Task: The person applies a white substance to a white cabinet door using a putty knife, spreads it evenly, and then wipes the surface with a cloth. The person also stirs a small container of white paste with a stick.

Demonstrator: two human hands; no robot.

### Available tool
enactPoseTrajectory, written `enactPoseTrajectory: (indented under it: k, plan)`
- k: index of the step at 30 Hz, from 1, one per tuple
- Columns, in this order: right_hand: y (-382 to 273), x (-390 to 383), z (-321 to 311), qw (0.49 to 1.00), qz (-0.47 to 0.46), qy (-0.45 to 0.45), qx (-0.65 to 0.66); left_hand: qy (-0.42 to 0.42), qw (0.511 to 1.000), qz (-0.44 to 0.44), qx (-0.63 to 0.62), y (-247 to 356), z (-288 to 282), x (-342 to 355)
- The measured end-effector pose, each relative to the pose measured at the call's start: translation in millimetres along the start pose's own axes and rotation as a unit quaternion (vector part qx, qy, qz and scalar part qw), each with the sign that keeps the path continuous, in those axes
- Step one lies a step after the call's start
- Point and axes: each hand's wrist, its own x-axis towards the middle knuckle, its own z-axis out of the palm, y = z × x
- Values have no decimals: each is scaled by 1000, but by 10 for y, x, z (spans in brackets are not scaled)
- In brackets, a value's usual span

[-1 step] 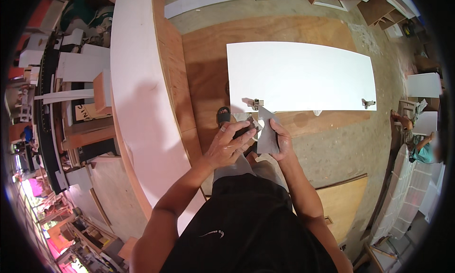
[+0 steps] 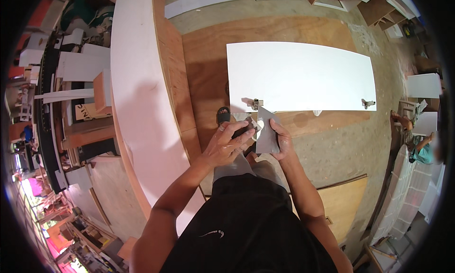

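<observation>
My left hand [image 2: 225,145] is closed on a small dark piece [image 2: 242,120] with pale, mottled patches, its fingers bent over the top. Just to its right, my right hand [image 2: 282,140] grips a flat grey sheet [image 2: 267,138] with a slanted edge, thumb on its face. The two held pieces are close together; I cannot tell whether they touch. Beyond them lies a white panel [image 2: 298,74] on a plywood sheet [image 2: 204,50], with metal hinges [image 2: 256,103] [image 2: 368,103] near its front edge. A sandaled foot [image 2: 223,114] shows by my left hand.
A long white board [image 2: 137,107] with a plywood side runs along my left. Stacked boards and cabinet parts [image 2: 83,69] crowd the far left; cabinet boxes [image 2: 384,12] stand at upper right. At right, another person [image 2: 422,149] in teal sits beside a long wrapped panel [image 2: 393,192].
</observation>
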Motion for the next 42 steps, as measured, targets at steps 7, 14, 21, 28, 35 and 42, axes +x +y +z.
enactPoseTrajectory:
  k: [7, 14, 21, 28, 35, 42]
  plan:
    - [-466, -221, -302, 996, -49, -59, 55, -96, 964, -192, 158, -428, 418, -522]
    - [-525, -171, -685, 989, -118, 77, 43, -14, 907, -333, 257, -679, 1079, -453]
    - [-408, -250, -830, 992, -86, 90, 22, 20, 898, -362, 249, -733, 1336, -396]
    - [-410, -323, -883, 986, -107, 126, 37, 56, 897, -361, 250, -883, 1414, -340]
    - [-422, -344, -851, 980, -121, 148, 53, 67, 907, -325, 259, -1142, 1276, -85]
    - [-408, -283, -780, 971, -138, 179, 79, 55, 914, -291, 276, -1513, 1126, 255]
